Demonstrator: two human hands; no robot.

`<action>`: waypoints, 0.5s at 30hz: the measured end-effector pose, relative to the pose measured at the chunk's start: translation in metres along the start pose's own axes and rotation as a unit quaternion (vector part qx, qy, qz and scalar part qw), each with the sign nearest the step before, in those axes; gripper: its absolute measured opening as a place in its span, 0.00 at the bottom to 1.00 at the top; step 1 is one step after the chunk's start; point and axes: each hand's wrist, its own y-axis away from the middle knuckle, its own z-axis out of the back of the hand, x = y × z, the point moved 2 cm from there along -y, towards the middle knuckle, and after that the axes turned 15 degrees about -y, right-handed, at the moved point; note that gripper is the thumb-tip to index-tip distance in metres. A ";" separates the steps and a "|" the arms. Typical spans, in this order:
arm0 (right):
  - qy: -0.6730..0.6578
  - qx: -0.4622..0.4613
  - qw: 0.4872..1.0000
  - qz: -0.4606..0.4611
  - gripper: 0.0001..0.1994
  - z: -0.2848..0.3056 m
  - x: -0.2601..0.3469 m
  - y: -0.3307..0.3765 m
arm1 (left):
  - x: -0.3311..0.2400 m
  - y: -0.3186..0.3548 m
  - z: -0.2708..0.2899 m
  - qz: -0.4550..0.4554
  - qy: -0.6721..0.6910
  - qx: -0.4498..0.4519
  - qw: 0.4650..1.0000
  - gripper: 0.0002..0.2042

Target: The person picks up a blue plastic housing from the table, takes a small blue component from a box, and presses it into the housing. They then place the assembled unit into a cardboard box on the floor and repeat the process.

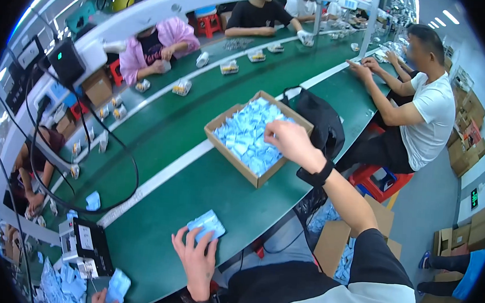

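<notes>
At the near edge of the green table, my left hand point(196, 257) has its fingers curved over a light blue plastic piece point(209, 223), gripping its near side. My right hand point(294, 142) hangs over an open cardboard box point(236, 161) full of small light blue pieces point(249, 125). The fingers of that hand are curled together; whatever they hold, if anything, is hidden. Both wrists wear dark bands.
Beside the box lies a black bag point(324, 126). A black-and-silver device point(85, 246) stands at left, near another person's hand point(100, 300) with a blue piece. Hanging cables point(136, 170) loop there. A co-worker point(423, 107) sits at right; several others sit across the belt.
</notes>
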 end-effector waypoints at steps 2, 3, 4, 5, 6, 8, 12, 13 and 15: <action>-0.094 -0.062 0.992 0.052 0.04 0.002 0.032 0.005 | -0.001 0.001 -0.009 -0.007 0.016 -0.023 1.000 0.16; -0.151 -0.101 0.981 0.065 0.03 0.005 0.051 0.007 | -0.002 -0.003 -0.013 -0.018 0.028 -0.044 0.998 0.19; -0.202 -0.104 0.972 0.055 0.04 0.006 0.070 0.013 | -0.003 -0.007 -0.021 0.000 0.069 -0.063 0.996 0.17; -0.253 -0.106 0.961 0.039 0.04 0.001 0.085 0.023 | -0.006 -0.009 -0.024 0.011 0.103 -0.059 0.993 0.19; -0.271 -0.078 0.959 0.011 0.04 -0.008 0.099 0.039 | -0.014 -0.021 -0.018 0.005 0.112 -0.041 0.993 0.19; -0.307 0.023 0.951 -0.010 0.03 -0.023 0.118 0.048 | -0.015 -0.033 -0.019 0.021 0.120 -0.027 0.992 0.20; -0.369 0.138 0.919 -0.020 0.03 -0.070 0.125 0.058 | -0.014 -0.029 -0.025 0.037 0.122 -0.039 0.991 0.22; -0.392 0.161 0.906 -0.021 0.04 -0.081 0.127 0.064 | -0.011 -0.026 -0.025 0.036 0.123 -0.036 0.991 0.22; -0.332 0.166 0.928 0.022 0.04 -0.088 0.126 0.071 | -0.007 -0.021 -0.024 0.032 0.126 -0.035 0.991 0.23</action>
